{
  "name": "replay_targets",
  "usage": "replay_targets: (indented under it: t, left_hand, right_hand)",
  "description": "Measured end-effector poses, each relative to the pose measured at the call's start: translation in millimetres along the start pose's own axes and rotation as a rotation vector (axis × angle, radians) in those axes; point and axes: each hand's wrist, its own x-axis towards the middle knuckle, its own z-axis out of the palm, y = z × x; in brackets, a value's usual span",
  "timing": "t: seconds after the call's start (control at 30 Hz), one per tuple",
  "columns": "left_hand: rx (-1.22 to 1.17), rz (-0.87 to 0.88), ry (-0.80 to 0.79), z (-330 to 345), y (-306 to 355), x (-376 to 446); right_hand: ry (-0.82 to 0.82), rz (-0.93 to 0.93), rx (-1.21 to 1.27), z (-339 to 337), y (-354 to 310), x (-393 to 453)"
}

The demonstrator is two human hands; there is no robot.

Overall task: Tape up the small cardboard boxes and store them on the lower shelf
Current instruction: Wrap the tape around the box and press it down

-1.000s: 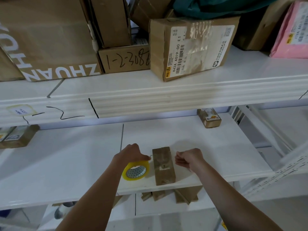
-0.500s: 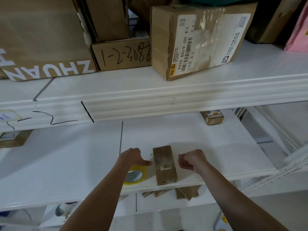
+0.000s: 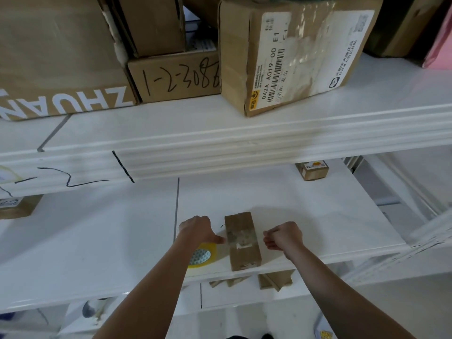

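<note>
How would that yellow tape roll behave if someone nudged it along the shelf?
The tape roll seems to lie flat on the white shelf, so it would probably slide, not roll. It looks small and hollow, likely light. Set on edge, its round shape could roll off the front.

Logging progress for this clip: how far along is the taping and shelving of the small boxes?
Done: tape already shows on the small box lying on the middle shelf. In hand: left hand beside the tape roll, thumb touching the box; right hand curled, apparently holding nothing. Left: the box is not yet on the lower shelf, where other boxes sit.
</note>
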Motion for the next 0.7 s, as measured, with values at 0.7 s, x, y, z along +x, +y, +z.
replay_targets:
  t: [0.7]
  left_hand:
    - [-0.007,-0.014,0.059,2,12,-5]
  right_hand:
    - [0.195,-0.038,-0.612,35,9,-3]
